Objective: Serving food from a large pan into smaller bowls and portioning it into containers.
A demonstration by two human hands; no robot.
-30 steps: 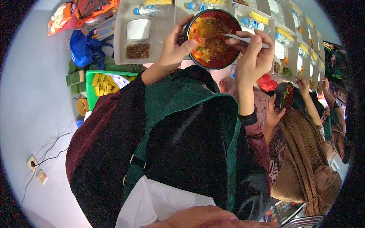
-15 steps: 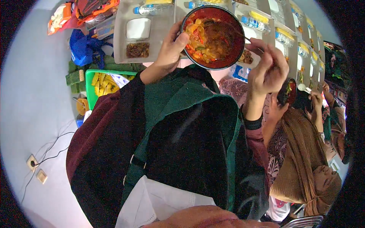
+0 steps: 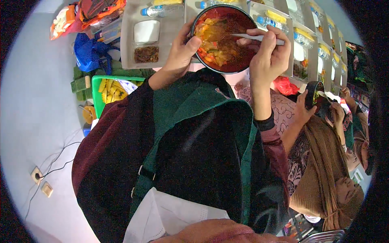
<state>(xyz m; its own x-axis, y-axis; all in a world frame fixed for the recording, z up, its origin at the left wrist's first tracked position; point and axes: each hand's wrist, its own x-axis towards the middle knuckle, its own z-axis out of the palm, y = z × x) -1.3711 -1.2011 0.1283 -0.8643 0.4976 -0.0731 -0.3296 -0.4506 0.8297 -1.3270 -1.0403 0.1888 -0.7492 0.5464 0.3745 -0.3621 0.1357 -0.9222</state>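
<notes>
My left hand [image 3: 181, 52] grips the left side of a round bowl [image 3: 239, 18], dark outside and reddish-brown inside, with the thumb over its rim. In the bowl lies a saucy stew [image 3: 212, 42] of yellow, orange and red pieces, heaped toward the left, with thin oily sauce on the right. My right hand [image 3: 270, 56] holds a pale spoon [image 3: 261, 37] by its handle, pinched between thumb and fingers. The spoon's front end reaches over the bowl's middle; whether it carries food is hard to tell. The bowl hangs above the near edge of the boxes.
An open cardboard box [image 3: 127, 52] at left holds a white tub [image 3: 146, 32], a brown dish [image 3: 146, 54] and a water bottle [image 3: 158, 11]. Similar boxes run rightward. A green crate [image 3: 96, 91] contains yellow pieces. Close on my right, a co-worker holds another bowl [image 3: 311, 95].
My right hand has moved left and up over the bowl, and the spoon's pale handle now shows. The bowl has shifted slightly left. The co-worker's bowl has moved a little right.
</notes>
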